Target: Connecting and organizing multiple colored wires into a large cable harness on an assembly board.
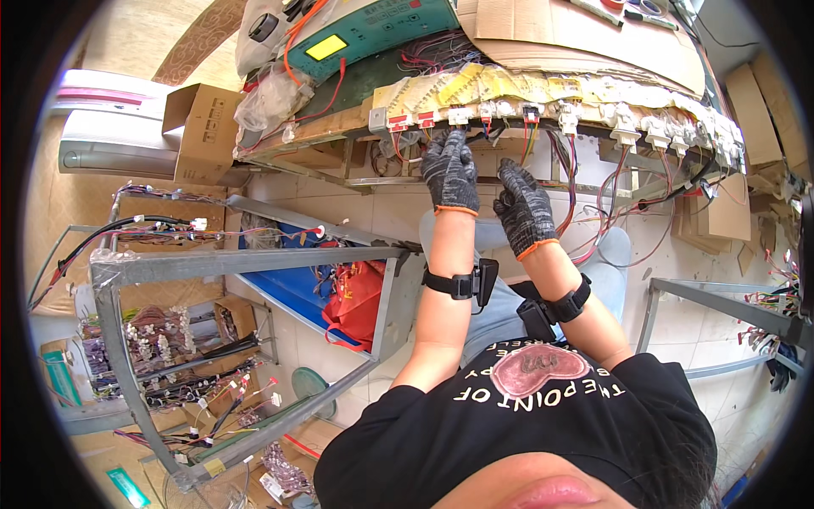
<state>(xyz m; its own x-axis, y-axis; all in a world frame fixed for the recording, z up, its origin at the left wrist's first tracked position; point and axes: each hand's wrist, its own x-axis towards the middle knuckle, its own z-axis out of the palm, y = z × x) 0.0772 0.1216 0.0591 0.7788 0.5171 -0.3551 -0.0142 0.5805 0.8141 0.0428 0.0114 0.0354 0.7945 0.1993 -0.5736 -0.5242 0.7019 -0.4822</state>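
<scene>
A gloved person is working at a wiring bench [365, 86], leaning over a row of connectors lining a yellow-taped strip [475, 85]. The left hand [450, 174] is pointing up at a white connector [459, 116] on the bench's front edge — its fingertips are sitting together just at the connector's underside, but whether they are pinching it cannot be told. The right hand [524, 208] is hovering lower, beside coloured wires [527, 142] hanging from a black connector [532, 111], its fingers curling; whether they are gripping anything cannot be told. Careful handling is probably calling for steadying the housing, keeping it square — and sparing the wires any tugging.
</scene>
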